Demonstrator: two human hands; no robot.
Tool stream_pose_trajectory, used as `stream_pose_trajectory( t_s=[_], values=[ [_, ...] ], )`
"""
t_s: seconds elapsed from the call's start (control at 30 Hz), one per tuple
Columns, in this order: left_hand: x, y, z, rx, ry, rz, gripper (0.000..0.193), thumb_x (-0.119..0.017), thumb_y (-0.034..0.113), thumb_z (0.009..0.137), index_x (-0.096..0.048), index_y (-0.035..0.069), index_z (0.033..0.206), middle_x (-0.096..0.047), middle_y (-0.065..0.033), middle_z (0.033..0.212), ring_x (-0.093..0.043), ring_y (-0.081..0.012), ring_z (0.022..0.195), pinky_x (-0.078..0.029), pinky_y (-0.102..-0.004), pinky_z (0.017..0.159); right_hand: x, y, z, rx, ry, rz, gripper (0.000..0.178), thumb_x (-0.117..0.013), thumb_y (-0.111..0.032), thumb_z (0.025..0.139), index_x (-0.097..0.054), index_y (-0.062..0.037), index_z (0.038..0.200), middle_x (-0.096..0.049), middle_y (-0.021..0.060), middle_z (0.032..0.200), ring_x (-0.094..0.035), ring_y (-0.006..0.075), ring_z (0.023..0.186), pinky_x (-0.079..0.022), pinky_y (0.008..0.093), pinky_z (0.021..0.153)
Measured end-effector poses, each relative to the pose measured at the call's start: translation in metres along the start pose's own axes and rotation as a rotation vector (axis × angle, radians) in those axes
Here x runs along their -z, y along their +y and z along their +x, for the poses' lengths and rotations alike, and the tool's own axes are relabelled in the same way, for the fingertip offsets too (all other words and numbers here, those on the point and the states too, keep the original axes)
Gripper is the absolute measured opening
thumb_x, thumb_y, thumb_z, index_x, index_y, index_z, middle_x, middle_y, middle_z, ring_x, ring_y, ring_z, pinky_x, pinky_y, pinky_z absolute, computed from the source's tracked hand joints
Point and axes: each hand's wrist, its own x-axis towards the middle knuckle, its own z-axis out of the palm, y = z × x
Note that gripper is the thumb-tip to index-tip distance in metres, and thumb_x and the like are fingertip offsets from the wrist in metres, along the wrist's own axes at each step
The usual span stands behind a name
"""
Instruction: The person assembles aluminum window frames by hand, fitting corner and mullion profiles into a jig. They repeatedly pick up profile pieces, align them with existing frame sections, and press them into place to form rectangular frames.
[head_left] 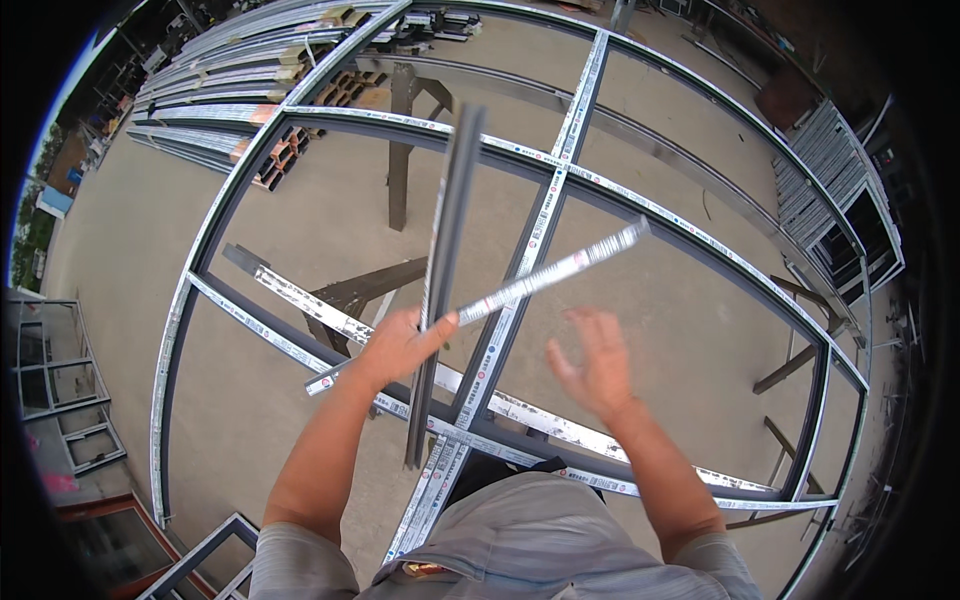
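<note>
My left hand (397, 350) is closed round two slim profile strips that cross at its fingers. One is a dark grey strip (457, 200), running away from me. The other, a strip covered in printed white film (565, 268), slants from the lower left up to the right, and its far end is blurred. Apart from both strips, my right hand (598, 365) hovers over the frame with spread fingers and holds nothing. Under both hands lies a large window-like metal frame (490, 360) with grey bars and printed white film.
Dark metal supports (400, 150) stand beneath the frame, and a white-topped beam (560, 425) passes under its near part. Stacked long profiles (215, 110) lie at the far left. More frames lean at the right (860, 220) and rest at the lower left (65, 370).
</note>
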Motion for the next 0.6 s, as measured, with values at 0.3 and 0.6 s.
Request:
stream_pose_trajectory(
  t_s=[0.3,0.6],
  values=[
    [-0.004,0.03,0.069,-0.018,0.256,-0.327,0.073,-0.061,0.07,0.103,-0.07,-0.003,0.11,-0.065,-0.01,0.085,-0.057,-0.0233,0.083,-0.051,-0.0405,0.081,-0.12,-0.079,-0.019,-0.352,-0.545,0.654,0.082,-0.076,-0.049,0.097,-0.051,0.0077,0.15,-0.06,0.0329,0.142,-0.064,0.0434,0.133,-0.05,0.0478,0.114],
    [-0.032,0.019,0.102,0.03,0.304,-0.453,0.079,-0.059,0.079,0.1,-0.062,0.002,0.12,-0.066,-0.0071,0.096,-0.064,-0.0154,0.082,-0.053,-0.0314,0.074,-0.12,-0.039,-0.001,-0.687,-0.212,0.846,0.028,-0.069,-0.025,0.106,-0.064,0.0014,0.114,-0.059,-0.0003,0.078,-0.053,0.0088,0.072,-0.048,0.0325,0.063]
  ],
)
